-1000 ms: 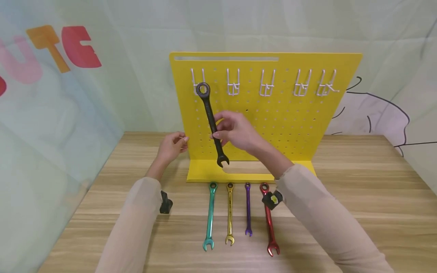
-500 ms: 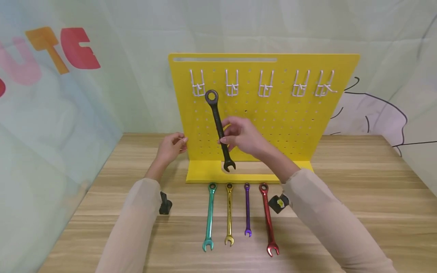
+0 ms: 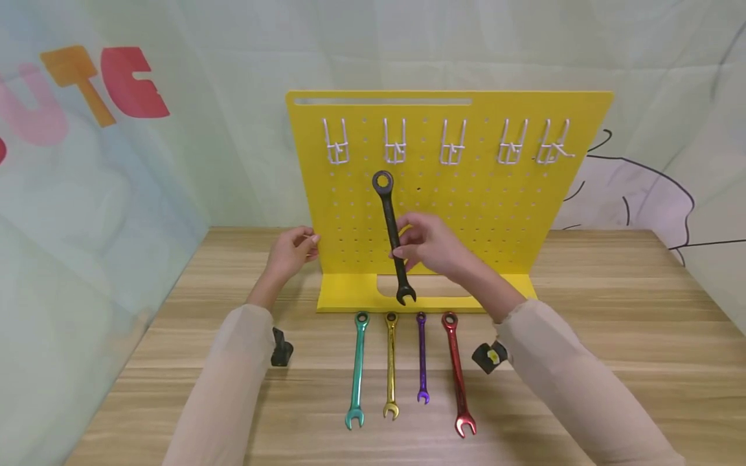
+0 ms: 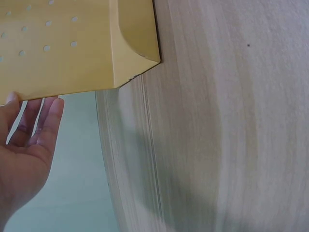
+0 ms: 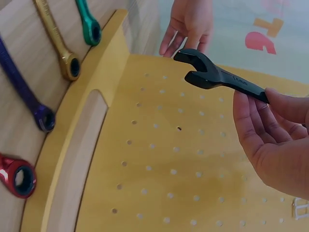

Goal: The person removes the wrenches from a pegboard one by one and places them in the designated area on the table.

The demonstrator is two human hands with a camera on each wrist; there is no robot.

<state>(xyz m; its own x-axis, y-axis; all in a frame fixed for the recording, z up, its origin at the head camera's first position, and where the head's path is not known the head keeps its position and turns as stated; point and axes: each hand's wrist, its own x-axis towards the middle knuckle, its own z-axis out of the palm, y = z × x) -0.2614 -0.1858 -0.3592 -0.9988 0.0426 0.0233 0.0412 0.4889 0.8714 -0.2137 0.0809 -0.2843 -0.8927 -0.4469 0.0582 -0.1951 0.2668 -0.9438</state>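
Note:
My right hand point(image 3: 436, 247) pinches a black combination wrench point(image 3: 391, 220) between thumb and fingers, in front of the yellow pegboard point(image 3: 361, 213). Its ring end points up and its open jaw down. In the right wrist view the wrench point(image 5: 231, 81) shows a 14mm marking on its shank. My left hand point(image 3: 289, 252) holds the board's left edge; the left wrist view has the thumb in front and the fingers point(image 4: 48, 126) reaching behind. Five would be too many to name singly, so several white wire hooks point(image 3: 395, 153) line the board's upper part.
On the wooden table point(image 3: 192, 362) before the board lie a teal wrench point(image 3: 359, 362), a gold wrench point(image 3: 392, 362), a purple wrench point(image 3: 422, 359) and a red wrench point(image 3: 458, 372), ring ends toward the board. A printed cloth point(image 3: 245, 129) hangs behind.
My right hand has drawn the black wrench down and to the right, from in front of the leftmost hook to below the second one. The left hand stays at the board's edge.

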